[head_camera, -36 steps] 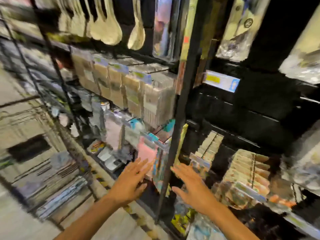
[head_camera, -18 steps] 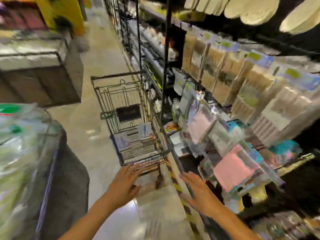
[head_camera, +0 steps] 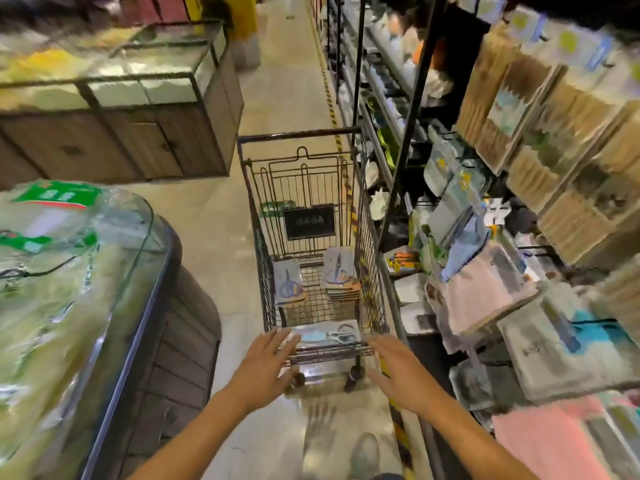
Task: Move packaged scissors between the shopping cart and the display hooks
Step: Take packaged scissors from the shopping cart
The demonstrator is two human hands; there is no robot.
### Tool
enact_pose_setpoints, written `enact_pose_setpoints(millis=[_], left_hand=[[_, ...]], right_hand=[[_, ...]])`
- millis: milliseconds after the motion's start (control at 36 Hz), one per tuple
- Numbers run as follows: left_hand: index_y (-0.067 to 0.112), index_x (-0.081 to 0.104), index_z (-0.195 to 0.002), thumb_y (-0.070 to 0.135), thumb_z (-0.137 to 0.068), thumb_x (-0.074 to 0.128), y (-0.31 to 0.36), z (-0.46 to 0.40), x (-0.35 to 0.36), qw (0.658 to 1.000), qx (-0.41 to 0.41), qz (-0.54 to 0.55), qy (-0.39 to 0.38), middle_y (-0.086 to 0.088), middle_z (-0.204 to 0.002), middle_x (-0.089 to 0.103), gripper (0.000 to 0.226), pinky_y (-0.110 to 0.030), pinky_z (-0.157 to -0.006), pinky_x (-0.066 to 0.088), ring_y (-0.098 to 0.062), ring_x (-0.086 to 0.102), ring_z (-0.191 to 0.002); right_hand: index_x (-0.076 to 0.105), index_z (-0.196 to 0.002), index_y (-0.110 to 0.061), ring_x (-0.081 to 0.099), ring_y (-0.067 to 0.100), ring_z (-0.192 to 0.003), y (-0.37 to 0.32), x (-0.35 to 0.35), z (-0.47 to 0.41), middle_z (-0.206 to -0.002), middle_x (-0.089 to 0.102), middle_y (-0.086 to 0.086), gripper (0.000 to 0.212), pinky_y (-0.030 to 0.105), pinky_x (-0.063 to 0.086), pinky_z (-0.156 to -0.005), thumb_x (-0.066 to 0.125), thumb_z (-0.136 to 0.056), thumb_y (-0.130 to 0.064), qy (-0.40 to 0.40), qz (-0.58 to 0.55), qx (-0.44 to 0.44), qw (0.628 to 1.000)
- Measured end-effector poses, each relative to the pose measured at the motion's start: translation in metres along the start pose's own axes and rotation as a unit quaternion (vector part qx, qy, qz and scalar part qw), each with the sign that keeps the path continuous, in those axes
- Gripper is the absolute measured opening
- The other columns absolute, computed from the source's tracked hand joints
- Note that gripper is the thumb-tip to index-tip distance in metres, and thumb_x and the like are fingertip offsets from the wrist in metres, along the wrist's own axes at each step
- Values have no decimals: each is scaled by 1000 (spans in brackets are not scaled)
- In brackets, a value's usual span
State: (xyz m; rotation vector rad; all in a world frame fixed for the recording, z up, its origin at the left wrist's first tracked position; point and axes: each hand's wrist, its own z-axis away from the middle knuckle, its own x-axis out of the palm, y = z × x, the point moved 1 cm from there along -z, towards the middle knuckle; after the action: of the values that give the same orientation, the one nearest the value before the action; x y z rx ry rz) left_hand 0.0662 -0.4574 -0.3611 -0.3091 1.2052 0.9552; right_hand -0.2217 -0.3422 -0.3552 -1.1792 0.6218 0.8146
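Both hands, left hand (head_camera: 266,362) and right hand (head_camera: 398,368), fingers spread, empty. Nearest scissors pack (head_camera: 325,336) in cart (head_camera: 311,353): light, stiff, slick; pinch card edge.

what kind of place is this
Most likely a supermarket aisle: a wire shopping cart holding packaged scissors, shelving with hanging packaged goods on the right, and a produce display case on the left.

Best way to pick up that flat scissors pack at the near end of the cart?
The scissors pack lies flat just inside the cart's near wall. Probably reach down from above and pinch its long side edges, since the wire blocks a front approach.
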Motion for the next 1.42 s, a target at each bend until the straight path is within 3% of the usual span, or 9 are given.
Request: enact_pose_setpoints(millis=[83,167,361,528,639,806,1167,1278,1417], left_hand=[[24,39,-156,75,-95,1,-2,-26,2,999,-40,15,-22,-8,-160,41,88,-53,-119,28,-38,39,-146],[25,27,-160,73,-93,7,1,-45,-2,997,-59,48,-30,-6,-167,26,85,-47,-125,14,-36,22,-154],[18,42,-154,66,-98,22,-15,-85,19,991,-93,81,-47,-15,-157,44,76,-57,-115,34,-45,43,-142],[23,31,-159,66,-87,10,-33,-130,40,983,-110,116,-90,-8,-166,26,87,-52,-125,10,-38,17,-155],[19,45,-153,62,-92,18,-50,-159,53,974,-129,151,-107,-12,-160,39,80,-55,-121,21,-42,29,-150],[24,17,-163,55,-99,21,-65,-191,68,964,-151,169,-136,-5,-171,9,70,-45,-126,0,-30,1,-158],[17,53,-147,53,-93,25,-99,-253,158,965,-153,149,-154,-14,-154,48,71,-53,-114,37,-40,43,-143],[24,17,-161,46,-102,37,-106,-267,181,963,-145,152,-167,-5,-171,1,66,-51,-125,6,-35,2,-157],[30,-6,-161,40,-104,43,-110,-276,201,949,-179,153,-210,-1,-170,-14,75,-48,-128,-3,-28,-14,-157]], right_hand=[[38,-152,-25,31,16,-146,16,-10,-33,-155,39,-4,60,27,22,-120,60,-98,-37,-23,1,4,1000],[43,-148,-28,38,18,-141,31,-10,-62,-150,45,-3,57,35,31,-119,61,-96,-39,-37,-12,5,999],[32,-154,-29,25,18,-149,40,-3,-124,-159,32,-6,57,28,18,-120,52,-102,-41,-105,8,20,994],[35,-154,-24,40,19,-140,45,4,-171,-152,44,1,60,30,34,-114,58,-100,-37,-136,4,58,989],[37,-153,-19,41,23,-139,57,17,-196,-149,47,4,60,31,32,-113,58,-100,-37,-150,30,64,986],[38,-151,-18,37,23,-142,71,35,-229,-151,44,5,56,32,28,-115,52,-101,-40,-185,57,76,978],[45,-145,-19,51,25,-128,134,125,-312,-136,54,3,53,34,44,-102,60,-96,-30,-257,51,82,961],[52,-138,-19,55,21,-122,150,154,-339,-131,54,-2,46,31,49,-98,64,-93,-14,-249,43,103,962],[44,-144,-9,42,28,-131,165,198,-357,-143,47,11,68,45,43,-109,75,-83,-17,-226,60,50,971]])
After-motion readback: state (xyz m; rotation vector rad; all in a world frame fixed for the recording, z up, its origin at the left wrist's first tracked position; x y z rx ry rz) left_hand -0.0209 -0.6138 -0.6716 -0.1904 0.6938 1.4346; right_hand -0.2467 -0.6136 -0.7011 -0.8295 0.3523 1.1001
